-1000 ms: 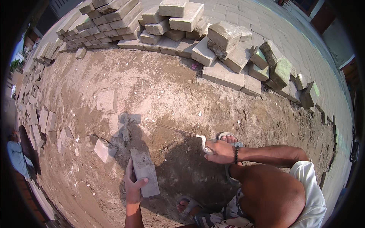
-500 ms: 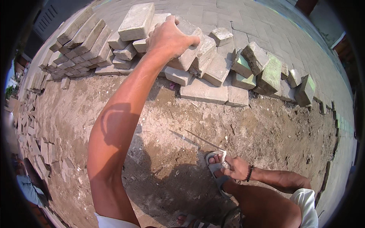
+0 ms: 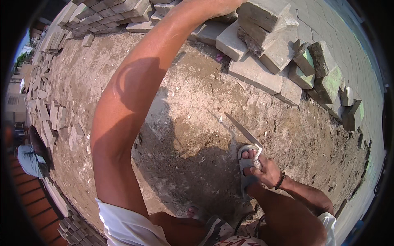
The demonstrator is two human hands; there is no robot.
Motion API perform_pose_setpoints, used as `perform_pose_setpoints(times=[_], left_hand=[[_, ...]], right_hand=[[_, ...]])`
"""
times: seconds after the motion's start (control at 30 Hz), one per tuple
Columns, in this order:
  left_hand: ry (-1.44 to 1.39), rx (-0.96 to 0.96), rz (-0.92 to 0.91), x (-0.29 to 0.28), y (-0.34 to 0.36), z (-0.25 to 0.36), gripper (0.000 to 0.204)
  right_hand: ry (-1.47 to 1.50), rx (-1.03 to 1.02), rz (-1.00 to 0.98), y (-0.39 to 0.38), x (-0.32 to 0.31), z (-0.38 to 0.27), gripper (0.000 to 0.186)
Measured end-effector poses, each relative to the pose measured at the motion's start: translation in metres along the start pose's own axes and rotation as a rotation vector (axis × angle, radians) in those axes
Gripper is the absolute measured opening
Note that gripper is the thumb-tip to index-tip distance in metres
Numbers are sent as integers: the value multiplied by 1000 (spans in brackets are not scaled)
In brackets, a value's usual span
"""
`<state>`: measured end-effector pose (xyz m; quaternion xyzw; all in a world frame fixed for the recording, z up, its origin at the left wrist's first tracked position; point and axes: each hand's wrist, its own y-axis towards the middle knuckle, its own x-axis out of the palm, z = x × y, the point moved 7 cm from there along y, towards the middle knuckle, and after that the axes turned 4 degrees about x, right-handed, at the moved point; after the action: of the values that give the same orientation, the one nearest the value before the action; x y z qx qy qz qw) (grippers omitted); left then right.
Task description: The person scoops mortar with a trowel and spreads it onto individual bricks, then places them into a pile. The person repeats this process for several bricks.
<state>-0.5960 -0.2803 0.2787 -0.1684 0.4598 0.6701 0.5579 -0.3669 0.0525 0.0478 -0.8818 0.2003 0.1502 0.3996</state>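
Observation:
My left arm stretches up to the piled concrete paving bricks. The left hand (image 3: 217, 6) is at the top edge of the view beside a grey brick (image 3: 262, 16) on the pile, its fingers cut off, so I cannot tell whether it grips one. Low on the right, my right hand (image 3: 269, 172) is closed round the pale handle of a pointing trowel (image 3: 245, 132). The trowel's narrow metal blade points up and left over the bare soil, casting a thin shadow. That hand rests by my sandalled foot (image 3: 244, 174).
A brick stack (image 3: 111, 14) stands at the upper left, and loose bricks, some green-painted (image 3: 328, 84), lie along the right. Laid paving (image 3: 344, 53) runs beyond them. Scattered bricks (image 3: 53, 119) line the far left, where a person in blue-grey clothing (image 3: 30, 160) is partly visible.
The view has swung, so the brick pile sits higher and further right. My left hand has gone to the top edge, its fingers now out of sight. The right hand still holds the trowel.

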Motion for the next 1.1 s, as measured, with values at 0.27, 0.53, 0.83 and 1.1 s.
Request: perform_pose_setpoints(times=[0.27,0.53,0.83,1.1], left_hand=[[394,-739,-156,-105,-338,-135,77],[336,-1197,-219,-126,-624,-168,105],[490,-1122,-157,-103,-649,-175,124],[456,-1023,-68,-108,-664,-175,119]], right_hand=[[-321,-230,-19,16,44,-15,62],[-196,-274,-162,16,85,-73,38],[-165,-127,-125,11,89,-58,33],[-160,-127,-60,0,83,-55,34]])
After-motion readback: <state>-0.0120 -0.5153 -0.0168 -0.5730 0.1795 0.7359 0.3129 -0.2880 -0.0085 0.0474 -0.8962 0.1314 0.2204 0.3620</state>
